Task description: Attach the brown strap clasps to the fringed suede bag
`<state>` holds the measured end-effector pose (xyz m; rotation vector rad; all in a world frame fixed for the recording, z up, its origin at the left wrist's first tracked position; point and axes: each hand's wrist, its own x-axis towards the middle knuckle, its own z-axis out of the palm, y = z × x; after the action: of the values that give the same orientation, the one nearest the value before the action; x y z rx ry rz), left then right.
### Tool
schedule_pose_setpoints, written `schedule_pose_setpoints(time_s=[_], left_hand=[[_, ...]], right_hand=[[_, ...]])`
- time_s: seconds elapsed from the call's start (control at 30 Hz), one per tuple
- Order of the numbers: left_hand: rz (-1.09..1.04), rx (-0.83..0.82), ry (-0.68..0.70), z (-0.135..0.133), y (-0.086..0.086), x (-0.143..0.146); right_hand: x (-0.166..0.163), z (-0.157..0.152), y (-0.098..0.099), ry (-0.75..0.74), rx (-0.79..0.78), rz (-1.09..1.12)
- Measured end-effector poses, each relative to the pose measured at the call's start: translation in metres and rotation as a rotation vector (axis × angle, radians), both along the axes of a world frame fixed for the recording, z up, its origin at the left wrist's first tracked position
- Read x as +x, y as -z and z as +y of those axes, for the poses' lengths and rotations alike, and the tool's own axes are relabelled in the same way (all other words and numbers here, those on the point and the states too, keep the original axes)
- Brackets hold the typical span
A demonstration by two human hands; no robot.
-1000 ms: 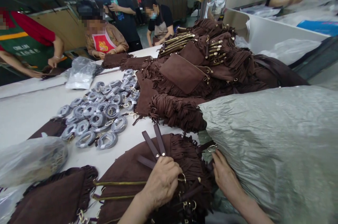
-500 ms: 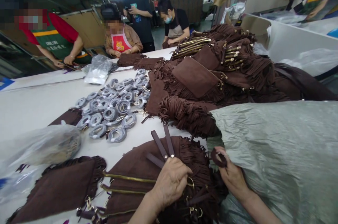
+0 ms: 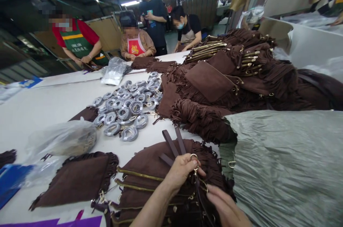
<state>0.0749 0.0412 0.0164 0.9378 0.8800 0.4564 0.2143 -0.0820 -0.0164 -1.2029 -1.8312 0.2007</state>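
My left hand [image 3: 182, 171] is closed, its thumb and fingers pinching a gold ring [image 3: 193, 156] with a metal clasp below it. From the clasp a dark brown leather strap [image 3: 198, 195] hangs down. Several flat strap ends [image 3: 171, 143] stick up behind this hand. To the lower right, my right hand [image 3: 225, 203] has its fingers drawn together beside another gold ring [image 3: 205, 186]; what they grip is partly hidden and blurred. Beneath both hands lies a stack of brown suede fringed bags [image 3: 152, 157] with gold zippers.
Wrapped coiled straps [image 3: 124, 112] lie mid-table. A heap of fringed bags [image 3: 206, 79] rises behind, with a grey-green plastic sheet [image 3: 289, 159] at right. Left are a clear plastic bag [image 3: 64, 137] and a single fringed bag [image 3: 77, 180]. Several people work across the table [image 3: 50, 112].
My right hand has moved left and down from the plastic sheet to beside my left hand. The coil it held no longer shows there; a strap now hangs below my left hand. The view has shifted left.
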Motion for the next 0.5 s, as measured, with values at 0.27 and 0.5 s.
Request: schedule_pose_setpoints(time_s=[0.27, 0.5], left_hand=[[0.078, 0.174, -0.090, 0.000, -0.004, 0.002], [-0.064, 0.125, -0.054, 0.001, -0.005, -0.006]], right_hand=[[-0.036, 0.050, -0.029, 0.333, -0.397, 0.049], [-0.029, 0.062, -0.025, 0.206, -0.471, 0.182]])
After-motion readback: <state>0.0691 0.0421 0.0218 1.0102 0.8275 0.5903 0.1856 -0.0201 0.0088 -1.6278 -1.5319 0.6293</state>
